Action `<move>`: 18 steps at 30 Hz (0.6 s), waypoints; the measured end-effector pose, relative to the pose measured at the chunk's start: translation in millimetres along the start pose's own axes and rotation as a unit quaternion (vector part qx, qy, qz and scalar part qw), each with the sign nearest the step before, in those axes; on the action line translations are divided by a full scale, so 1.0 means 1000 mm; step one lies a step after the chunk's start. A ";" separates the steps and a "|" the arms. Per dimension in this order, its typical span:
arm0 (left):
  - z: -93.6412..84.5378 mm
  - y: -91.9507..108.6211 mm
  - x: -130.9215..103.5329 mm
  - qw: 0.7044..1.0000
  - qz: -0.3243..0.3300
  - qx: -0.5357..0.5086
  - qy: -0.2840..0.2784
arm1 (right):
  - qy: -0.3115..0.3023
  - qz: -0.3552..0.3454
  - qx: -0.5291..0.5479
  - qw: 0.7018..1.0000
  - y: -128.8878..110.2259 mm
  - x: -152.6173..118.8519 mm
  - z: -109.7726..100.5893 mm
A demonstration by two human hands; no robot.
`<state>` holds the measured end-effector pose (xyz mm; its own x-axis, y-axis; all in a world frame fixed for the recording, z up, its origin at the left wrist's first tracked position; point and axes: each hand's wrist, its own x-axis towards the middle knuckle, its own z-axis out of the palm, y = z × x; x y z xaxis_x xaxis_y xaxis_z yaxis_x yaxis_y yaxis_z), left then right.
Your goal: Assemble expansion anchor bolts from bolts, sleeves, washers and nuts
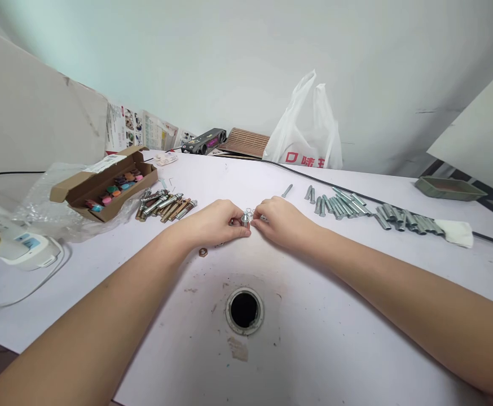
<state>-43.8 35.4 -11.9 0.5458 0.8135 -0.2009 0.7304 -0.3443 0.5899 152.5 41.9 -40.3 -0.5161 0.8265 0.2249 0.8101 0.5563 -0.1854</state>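
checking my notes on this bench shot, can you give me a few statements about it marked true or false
1. Both hands meet at a small metal bolt: true; left hand and right hand pinch it together.
2. The cardboard box is closed: false; it lies open, showing coloured pieces.
3. A white plastic bag stands by the wall: true.
4. The round hole in the table lies beyond the hands: false; it lies nearer the camera.
5. The metal sleeves lie left of the hands: false; they lie right.

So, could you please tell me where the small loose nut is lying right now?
In the head view, the nut lies on the white table just under the left hand, left of centre, above the round hole.
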 end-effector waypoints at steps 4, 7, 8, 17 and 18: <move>0.000 -0.001 0.000 0.999 -0.026 -0.027 -0.014 | -0.011 0.011 0.024 1.000 0.001 -0.002 -0.005; 0.000 -0.002 0.000 0.999 -0.032 -0.034 -0.012 | -0.001 -0.021 0.008 1.000 0.005 -0.002 -0.005; -0.001 -0.001 0.000 0.999 -0.033 -0.035 -0.012 | 0.000 -0.030 0.000 1.000 0.006 -0.002 -0.004; -0.002 0.005 -0.001 0.999 -0.030 -0.020 -0.014 | -0.043 -0.024 -0.012 0.999 0.011 -0.002 -0.003; -0.001 0.005 -0.001 0.999 -0.027 -0.015 -0.012 | -0.044 -0.026 -0.004 0.999 0.012 -0.002 -0.006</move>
<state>-41.7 33.2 -7.7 0.5160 0.8188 -0.2516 0.7462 -0.2854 0.6014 164.8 46.2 -37.7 -0.5791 0.8015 0.1491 0.7841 0.5977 -0.1673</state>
